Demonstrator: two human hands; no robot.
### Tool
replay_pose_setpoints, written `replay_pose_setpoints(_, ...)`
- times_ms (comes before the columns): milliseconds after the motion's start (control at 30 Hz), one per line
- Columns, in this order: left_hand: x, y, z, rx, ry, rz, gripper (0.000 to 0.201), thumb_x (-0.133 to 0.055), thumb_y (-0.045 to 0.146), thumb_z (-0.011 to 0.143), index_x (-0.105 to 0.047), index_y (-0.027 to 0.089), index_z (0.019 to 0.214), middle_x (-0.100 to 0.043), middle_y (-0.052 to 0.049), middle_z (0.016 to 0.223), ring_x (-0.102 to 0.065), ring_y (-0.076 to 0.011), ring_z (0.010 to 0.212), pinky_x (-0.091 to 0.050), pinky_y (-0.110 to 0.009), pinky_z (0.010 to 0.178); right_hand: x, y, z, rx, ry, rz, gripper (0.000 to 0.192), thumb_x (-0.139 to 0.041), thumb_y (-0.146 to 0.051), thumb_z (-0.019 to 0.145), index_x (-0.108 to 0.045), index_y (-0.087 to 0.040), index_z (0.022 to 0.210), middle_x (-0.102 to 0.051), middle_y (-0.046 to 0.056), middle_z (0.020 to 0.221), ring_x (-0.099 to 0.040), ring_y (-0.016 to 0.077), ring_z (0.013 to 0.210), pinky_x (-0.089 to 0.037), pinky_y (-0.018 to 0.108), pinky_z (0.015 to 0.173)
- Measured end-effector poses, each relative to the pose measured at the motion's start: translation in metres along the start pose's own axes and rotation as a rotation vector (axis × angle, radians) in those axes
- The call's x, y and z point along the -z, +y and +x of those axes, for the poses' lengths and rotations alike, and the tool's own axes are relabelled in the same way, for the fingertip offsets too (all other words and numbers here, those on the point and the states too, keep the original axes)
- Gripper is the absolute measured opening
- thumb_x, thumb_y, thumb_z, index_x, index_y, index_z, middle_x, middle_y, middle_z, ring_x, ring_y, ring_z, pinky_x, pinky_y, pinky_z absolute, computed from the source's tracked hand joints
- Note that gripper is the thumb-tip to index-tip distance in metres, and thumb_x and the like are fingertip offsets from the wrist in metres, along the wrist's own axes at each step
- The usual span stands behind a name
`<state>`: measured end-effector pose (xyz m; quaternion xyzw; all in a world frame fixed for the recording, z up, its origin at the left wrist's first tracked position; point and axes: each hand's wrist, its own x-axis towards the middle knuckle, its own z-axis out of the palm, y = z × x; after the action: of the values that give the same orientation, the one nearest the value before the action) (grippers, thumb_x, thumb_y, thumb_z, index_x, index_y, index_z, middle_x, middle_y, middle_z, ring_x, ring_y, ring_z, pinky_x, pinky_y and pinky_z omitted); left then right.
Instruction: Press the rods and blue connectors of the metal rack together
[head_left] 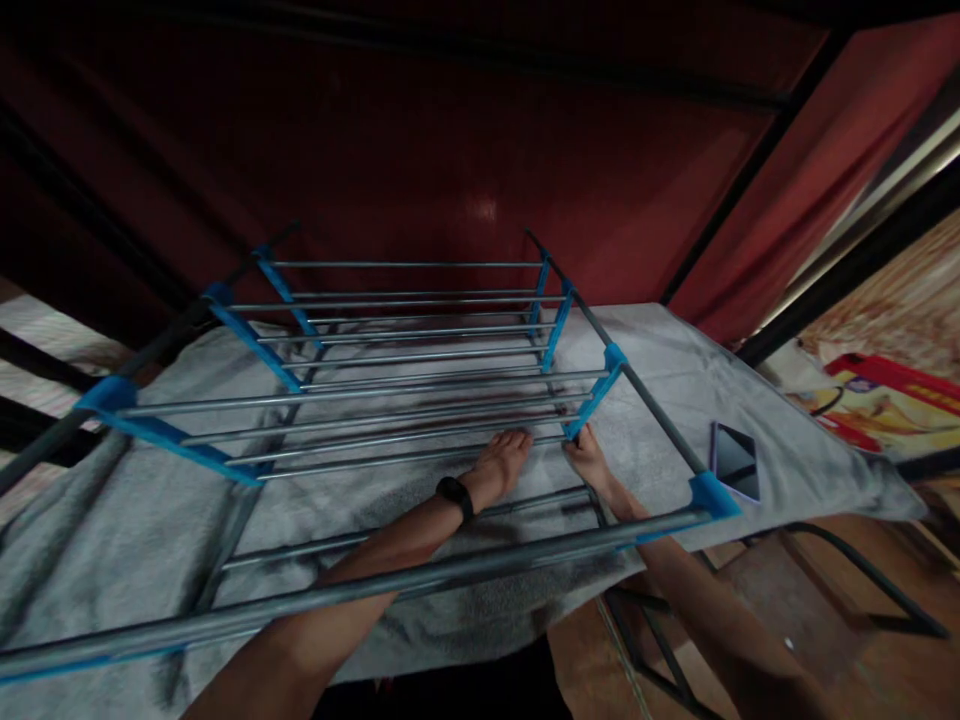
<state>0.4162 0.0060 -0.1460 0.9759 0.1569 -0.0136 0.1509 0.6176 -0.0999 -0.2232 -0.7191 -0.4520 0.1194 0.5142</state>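
Metal rack [405,380] with blue plastic connectors, lying on its side across a grey towel [675,380] spread over a table. Several tiers of silver rods running left to right, joined at the ends by blue brackets; dark side tubes extending toward the camera and away toward the red wall behind.

Left hand [504,462] reaching under the near rod of the rack, palm down, fingers extended and fairly flat, fingertips touching or just at the lowest rods of the middle tier. Grasp not confirmed: cannot tell whether any rod is actually clasped. Black wristband [454,495] on the left wrist, just behind the hand.

Right hand [589,458] at the rack's right side, directly beside the left hand, fingers curled at the lower end of a slanted blue bracket [592,405]. Appears closed on that bracket end, thumb side hidden.

Near rod of the rack crossing over both forearms, ending in a blue corner piece [712,494] to the right of the rack.

Phone [735,462], dark screen up, lying on the towel just right of the rack's right-hand tube, close to that corner piece.

Further right of the rack, beyond the towel's edge, a red and yellow printed item [877,400], details too blurred to identify. Below the rack's near edge, brown floor and dark metal legs [862,570].
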Motion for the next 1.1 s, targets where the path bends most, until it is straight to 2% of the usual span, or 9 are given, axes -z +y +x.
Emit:
replay_pose_setpoints(67,-0.002,0.003,0.015,0.014,-0.042,0.009,0.045,-0.039,0.004,0.087,-0.053,0.016,0.128,-0.059,-0.014,0.131,-0.054,-0.0240,0.124,-0.041,-0.040,0.107,-0.002,0.004,0.000,-0.012,0.018,-0.009,0.032,-0.049,-0.022,0.068,-0.054,-0.021,0.099,-0.054,0.005,0.096,-0.048,0.0225,0.092,-0.040,0.040,0.095)
replay_pose_setpoints(167,-0.003,0.008,0.033,0.044,-0.040,0.000,0.035,-0.036,0.008,0.092,-0.057,0.017,0.118,-0.062,-0.014,0.123,-0.058,-0.0258,0.118,-0.045,-0.042,0.101,-0.003,0.007,0.000,-0.012,0.023,-0.010,0.033,-0.049,-0.021,0.068,-0.054,-0.021,0.101,-0.055,0.006,0.101,-0.048,0.0234,0.097,-0.038,0.040,0.098)
replay_pose_setpoints(333,-0.005,0.013,0.054,0.067,-0.044,-0.060,0.027,-0.042,0.018,0.095,-0.057,0.016,0.117,-0.068,-0.014,0.112,-0.065,-0.0271,0.107,-0.050,-0.040,0.092,-0.004,0.005,-0.002,0.011,0.024,-0.004,0.038,-0.048,-0.019,0.070,-0.055,-0.022,0.106,-0.056,0.005,0.101,-0.050,0.0243,0.105,-0.039,0.040,0.100)
replay_pose_setpoints(600,-0.010,0.010,0.061,0.080,-0.054,-0.176,0.032,-0.041,0.015,0.093,-0.058,0.017,0.121,-0.069,-0.012,0.117,-0.065,-0.0241,0.110,-0.050,-0.034,0.094,-0.007,0.005,-0.004,0.067,0.051,0.014,0.044,-0.046,-0.015,0.072,-0.057,-0.022,0.113,-0.059,0.006,0.109,-0.053,0.0234,0.107,-0.043,0.039,0.099)
replay_pose_setpoints(800,-0.008,0.012,0.065,0.065,-0.004,-0.321,0.036,-0.044,0.034,0.097,-0.058,0.032,0.130,-0.067,-0.002,0.128,-0.063,-0.0234,0.117,-0.048,-0.036,0.100,-0.012,0.009,-0.003,0.082,0.100,-0.005,0.042,-0.045,-0.010,0.071,-0.059,-0.023,0.109,-0.060,0.006,0.109,-0.056,0.0222,0.105,-0.045,0.038,0.097)
replay_pose_setpoints(967,-0.012,0.010,0.069,0.008,-0.006,-0.329,0.039,-0.044,0.028,0.097,-0.059,0.031,0.133,-0.064,-0.003,0.133,-0.060,-0.0243,0.122,-0.046,-0.037,0.103,-0.011,0.004,-0.002,0.045,0.108,0.003,0.043,-0.046,-0.008,0.070,-0.060,-0.023,0.108,-0.060,0.006,0.106,-0.058,0.0219,0.099,-0.048,0.037,0.094)
replay_pose_setpoints(1100,-0.016,0.005,0.072,-0.010,0.006,-0.333,0.041,-0.045,0.028,0.096,-0.057,0.031,0.135,-0.064,-0.004,0.134,-0.059,-0.0249,0.124,-0.045,-0.039,0.106,-0.008,-0.003,-0.002,0.038,0.074,0.021,0.050,-0.046,-0.008,0.072,-0.059,-0.024,0.118,-0.061,0.006,0.114,-0.057,0.0222,0.107,-0.046,0.038,0.100)
